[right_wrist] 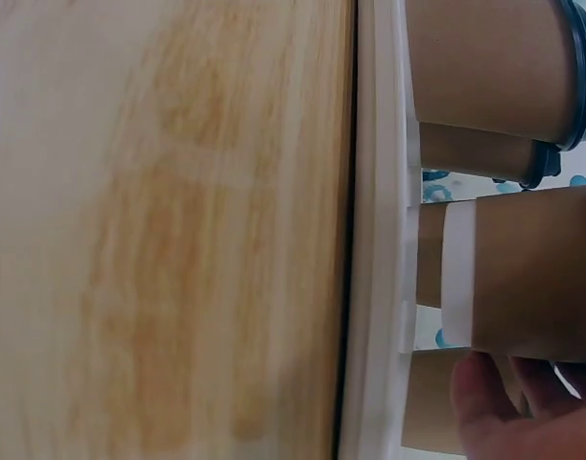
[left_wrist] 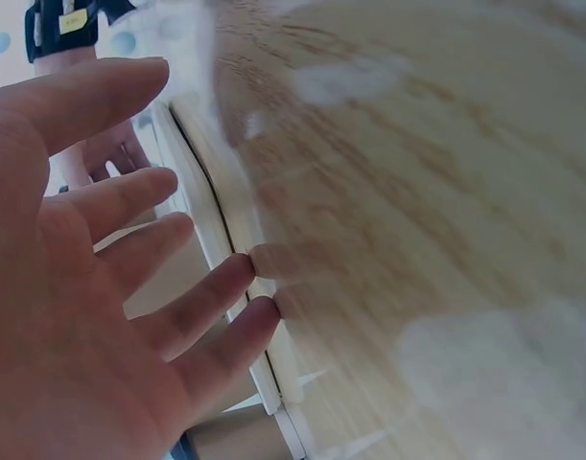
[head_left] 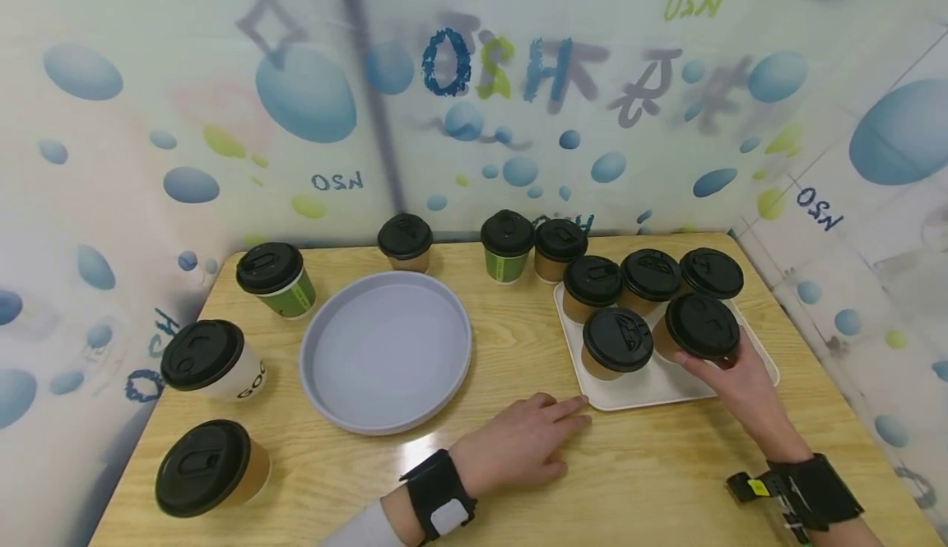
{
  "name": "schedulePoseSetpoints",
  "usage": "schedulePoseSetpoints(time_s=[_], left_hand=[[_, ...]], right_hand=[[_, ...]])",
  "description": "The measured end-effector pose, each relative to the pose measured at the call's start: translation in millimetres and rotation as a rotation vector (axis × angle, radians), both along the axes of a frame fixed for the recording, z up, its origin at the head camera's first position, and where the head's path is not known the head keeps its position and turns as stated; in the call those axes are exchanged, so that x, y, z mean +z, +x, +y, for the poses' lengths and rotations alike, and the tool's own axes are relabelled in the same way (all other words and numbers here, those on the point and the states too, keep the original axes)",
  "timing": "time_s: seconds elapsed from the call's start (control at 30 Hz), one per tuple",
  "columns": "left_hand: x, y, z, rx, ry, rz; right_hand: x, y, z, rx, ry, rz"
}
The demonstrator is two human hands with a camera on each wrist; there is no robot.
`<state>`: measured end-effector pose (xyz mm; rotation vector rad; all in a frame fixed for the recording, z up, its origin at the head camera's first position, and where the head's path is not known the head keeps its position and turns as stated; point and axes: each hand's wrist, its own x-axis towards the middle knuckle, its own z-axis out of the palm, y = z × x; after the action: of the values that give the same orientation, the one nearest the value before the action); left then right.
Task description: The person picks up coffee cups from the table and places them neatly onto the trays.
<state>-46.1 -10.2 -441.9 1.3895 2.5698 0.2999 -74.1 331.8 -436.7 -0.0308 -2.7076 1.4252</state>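
Observation:
My right hand [head_left: 744, 387] grips a brown paper cup [head_left: 702, 325] with a black lid over the front right of the white tray [head_left: 659, 387]. The right wrist view shows this cup's white base band [right_wrist: 457, 275] raised off the tray, with thumb and fingers around its side. Several more black-lidded brown cups stand on the tray, among them a front-left cup [head_left: 618, 340]. My left hand [head_left: 511, 442] is spread with fairly straight fingers, its fingertips at the tray's front left corner. Nothing is held in it, as its bare palm [left_wrist: 91, 316] shows.
A round grey-lilac plate [head_left: 385, 354] lies left of centre. Around it stand a brown cup [head_left: 211, 469], a white cup [head_left: 215, 358], a green cup [head_left: 276, 277] and a small brown cup [head_left: 405, 240]. Another green cup [head_left: 507, 244] and a brown cup [head_left: 560, 248] are behind the tray.

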Motion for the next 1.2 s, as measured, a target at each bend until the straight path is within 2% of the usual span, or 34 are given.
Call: schedulePoseSetpoints(time_s=[0.23, 0.57, 0.87, 1.2], left_hand=[[-0.2, 0.6, 2, 0.002, -0.035, 0.046], [1.5, 0.7, 4, 0.016, -0.051, 0.039], [4.2, 2.9, 6, 0.026, -0.074, 0.075], [6.5, 2.8, 9, 0.033, -0.112, 0.075]], right_hand=[[-2.8, -4.2, 0, 0.024, 0.012, -0.101], [-8.5, -6.1, -4, 0.045, -0.006, -0.145], [-12.3, -4.6, -6, 0.065, -0.055, -0.132], [-14.5, -2.6, -6, 0.079, -0.044, -0.116]])
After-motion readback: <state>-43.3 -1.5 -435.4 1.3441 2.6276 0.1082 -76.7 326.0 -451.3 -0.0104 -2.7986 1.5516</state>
